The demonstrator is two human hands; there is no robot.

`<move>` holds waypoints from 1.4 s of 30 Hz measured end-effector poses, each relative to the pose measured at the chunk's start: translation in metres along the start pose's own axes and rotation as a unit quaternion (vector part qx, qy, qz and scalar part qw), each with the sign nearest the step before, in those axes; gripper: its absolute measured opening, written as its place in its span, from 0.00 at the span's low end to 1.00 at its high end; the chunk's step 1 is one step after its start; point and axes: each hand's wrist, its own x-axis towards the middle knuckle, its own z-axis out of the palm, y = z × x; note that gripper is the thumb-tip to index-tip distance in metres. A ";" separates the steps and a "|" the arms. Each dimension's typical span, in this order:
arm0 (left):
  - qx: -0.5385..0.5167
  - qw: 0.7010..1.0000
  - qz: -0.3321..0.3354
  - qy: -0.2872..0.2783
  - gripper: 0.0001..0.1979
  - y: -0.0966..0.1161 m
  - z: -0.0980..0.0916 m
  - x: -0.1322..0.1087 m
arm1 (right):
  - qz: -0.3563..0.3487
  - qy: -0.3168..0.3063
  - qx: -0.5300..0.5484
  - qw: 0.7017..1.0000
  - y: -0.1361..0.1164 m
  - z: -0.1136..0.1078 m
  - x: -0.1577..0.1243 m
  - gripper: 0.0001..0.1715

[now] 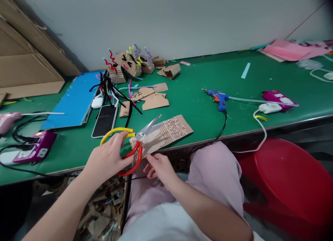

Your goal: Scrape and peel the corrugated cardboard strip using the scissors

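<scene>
My left hand [108, 154] grips a pair of scissors [140, 135] with one yellow and one red handle loop. The scissors' metal blades stand slightly apart above a strip of corrugated cardboard [174, 130]. That strip rests at the front edge of the green table and has a rough, torn-looking surface. At its lower edge, the thumb and index finger of my right hand [161, 166] are closed on the cardboard; the other fingers curl beneath. Beyond the scissors lie cut cardboard pieces [156, 101] and a small folded cardboard piece [125, 109].
A phone [104, 121], black pipe cleaners [106, 85] and a blue board [73, 102] are on the left. Decorated cardboard figures [130, 64] stand against the wall. Rightward are a blue glue gun [220, 98], a purple power strip [279, 99] and a red stool [291, 178].
</scene>
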 end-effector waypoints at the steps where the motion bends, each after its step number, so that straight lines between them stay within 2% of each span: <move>1: -0.001 1.000 0.002 0.003 0.26 0.000 0.000 -0.001 | 0.000 0.006 0.005 1.000 -0.001 0.007 0.004 0.23; 3: 0.003 1.000 0.011 0.006 0.26 -0.003 -0.002 -0.003 | -0.003 0.017 0.010 1.000 -0.005 0.012 0.008 0.23; 5: 0.010 1.000 0.023 0.002 0.27 -0.009 -0.004 -0.005 | -0.001 0.013 0.004 1.000 -0.012 0.002 0.004 0.20; 7: 0.013 0.999 0.040 -0.010 0.27 -0.014 -0.003 -0.005 | 0.016 -0.020 -0.017 1.000 -0.022 -0.024 -0.007 0.17; 10: 0.013 0.997 0.068 -0.038 0.27 -0.018 0.001 -0.005 | 0.043 -0.059 -0.054 0.996 -0.039 -0.077 -0.025 0.13; 13: 0.012 0.994 0.087 -0.063 0.26 -0.014 0.009 -0.005 | 0.047 -0.049 -0.084 0.994 -0.051 -0.121 -0.039 0.11; 15: 0.011 0.993 0.092 -0.074 0.26 -0.008 0.013 -0.005 | 0.028 -0.022 -0.087 0.996 -0.055 -0.136 -0.043 0.11; 19: 0.012 0.993 0.087 -0.078 0.26 -0.001 0.017 -0.003 | -0.020 0.034 -0.084 0.996 -0.052 -0.140 -0.046 0.12; 21: 0.003 0.994 0.084 -0.076 0.26 0.000 0.018 0.000 | -0.024 0.040 -0.083 0.995 -0.049 -0.140 -0.046 0.13; 28: -0.027 0.993 0.095 -0.057 0.26 -0.007 0.024 0.014 | -0.011 -0.016 -0.106 0.994 -0.043 -0.144 -0.044 0.15; 37: -0.017 0.991 0.109 -0.073 0.28 -0.010 0.026 0.014 | -0.006 -0.024 -0.089 0.996 -0.043 -0.146 -0.041 0.15; 42: -0.026 0.990 0.120 -0.068 0.25 -0.011 0.027 0.013 | -0.003 -0.023 -0.095 0.995 -0.043 -0.144 -0.042 0.14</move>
